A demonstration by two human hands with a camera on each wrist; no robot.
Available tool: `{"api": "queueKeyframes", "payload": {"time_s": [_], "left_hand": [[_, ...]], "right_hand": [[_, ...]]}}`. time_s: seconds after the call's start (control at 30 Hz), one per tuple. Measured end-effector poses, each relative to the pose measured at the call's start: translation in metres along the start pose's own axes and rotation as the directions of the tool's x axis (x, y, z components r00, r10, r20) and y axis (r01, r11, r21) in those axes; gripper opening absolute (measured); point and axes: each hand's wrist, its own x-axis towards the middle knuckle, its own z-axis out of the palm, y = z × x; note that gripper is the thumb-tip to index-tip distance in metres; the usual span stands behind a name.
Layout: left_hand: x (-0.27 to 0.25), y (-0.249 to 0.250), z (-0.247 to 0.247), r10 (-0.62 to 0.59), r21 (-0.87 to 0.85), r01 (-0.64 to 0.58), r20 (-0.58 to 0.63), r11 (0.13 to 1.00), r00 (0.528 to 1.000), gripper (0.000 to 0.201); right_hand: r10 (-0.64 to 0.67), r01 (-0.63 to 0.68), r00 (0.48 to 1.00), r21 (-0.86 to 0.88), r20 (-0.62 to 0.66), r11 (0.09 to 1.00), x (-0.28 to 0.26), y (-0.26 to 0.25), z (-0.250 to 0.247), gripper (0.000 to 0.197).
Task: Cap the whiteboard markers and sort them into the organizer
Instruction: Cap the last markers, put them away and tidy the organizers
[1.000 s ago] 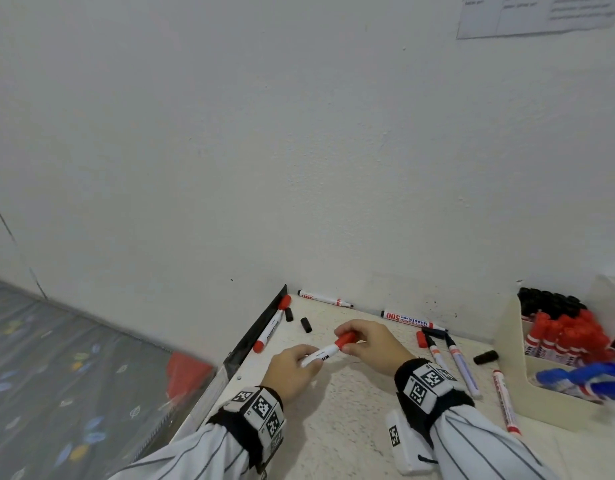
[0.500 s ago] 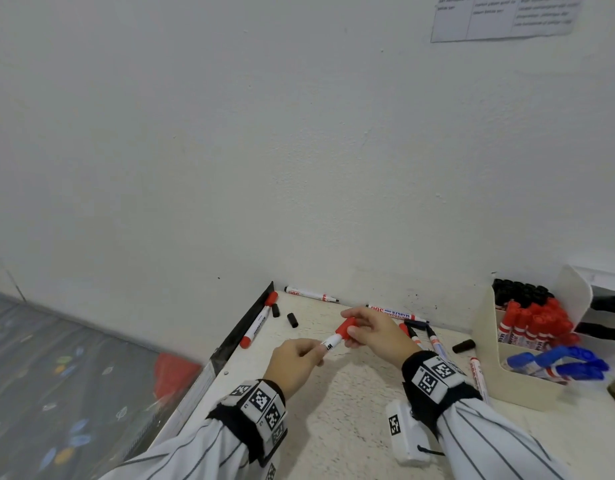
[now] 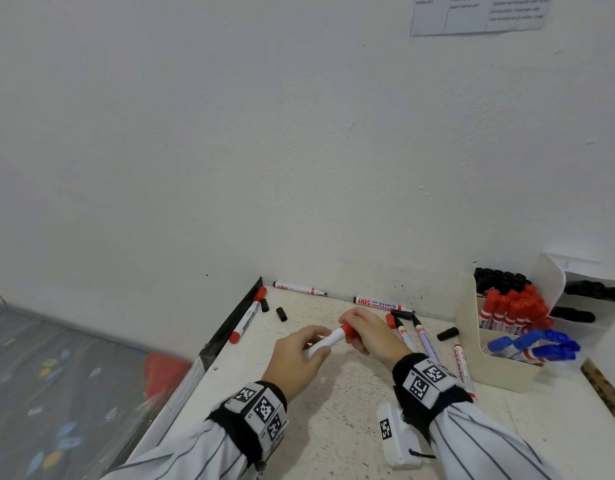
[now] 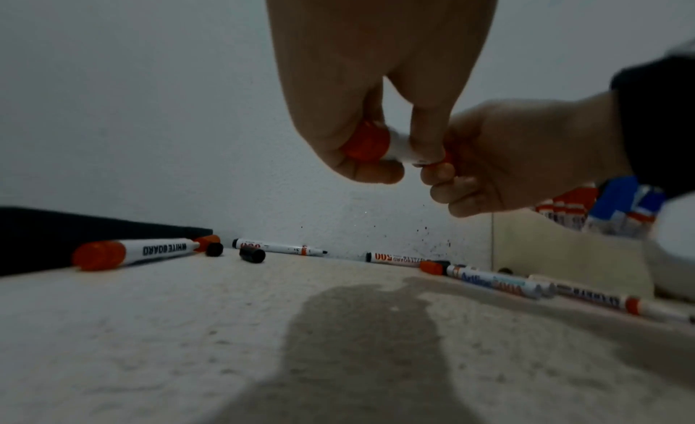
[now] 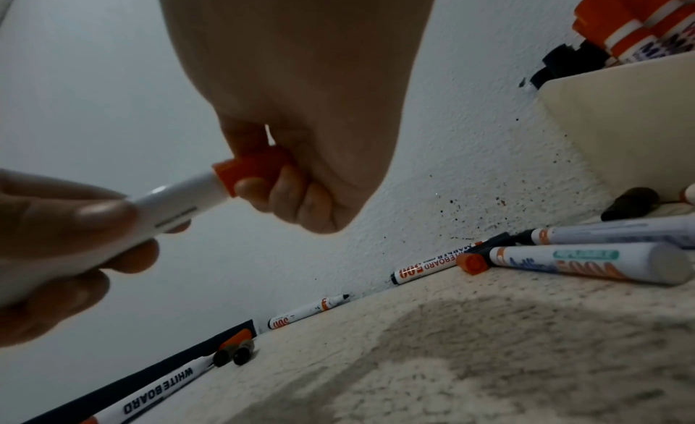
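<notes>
A speckled white table [image 3: 333,424] meets a white wall [image 3: 264,150]. At its right side stands a cream organizer [image 3: 472,351] with black, red and blue markers in separate sections. Above the table's middle, the left hand [image 3: 295,358] wraps its fingers round the white barrel of a marker [image 3: 325,341], and the right hand [image 3: 368,332] pinches the red cap [image 5: 254,169] seated on its end. Loose markers [image 3: 382,303] and small black caps [image 3: 281,313] lie along the wall.
</notes>
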Motion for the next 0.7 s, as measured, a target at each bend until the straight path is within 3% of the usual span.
{"api": "queueKeyframes", "payload": {"time_s": [0.13,0.27,0.43,0.53,0.6,0.7], "left_hand": [[0.005,0.004,0.001,-0.084,0.091,0.082,0.026,0.993,0.996,0.02],[0.003,0.011,0.002,-0.05,0.275,-0.001,0.178,0.961,0.983,0.032],[0.003,0.012,0.002,0.106,0.229,-0.138,0.148,0.964,0.983,0.021],[0.0,0.014,0.004,0.201,0.437,-0.237,0.128,0.867,0.971,0.025],[-0.002,0.016,0.006,0.288,0.59,-0.254,0.038,0.766,0.957,0.031],[0.0,0.026,0.004,0.277,0.598,-0.277,0.094,0.752,0.956,0.03]], "right_hand": [[-0.07,0.072,0.997,0.055,-0.045,0.996,-0.006,-0.002,0.004,0.016],[-0.075,0.08,0.994,0.059,-0.077,0.995,-0.009,-0.005,0.005,0.009],[-0.017,-0.047,0.983,-0.342,-0.182,0.938,-0.011,-0.011,0.004,0.047],[0.036,-0.111,0.979,-0.372,-0.202,0.921,-0.01,-0.015,0.006,0.043],[0.089,-0.159,0.971,-0.326,-0.22,0.932,-0.009,-0.019,0.007,0.038],[0.121,-0.183,0.968,-0.291,-0.218,0.939,-0.007,-0.026,0.006,0.034]]}}
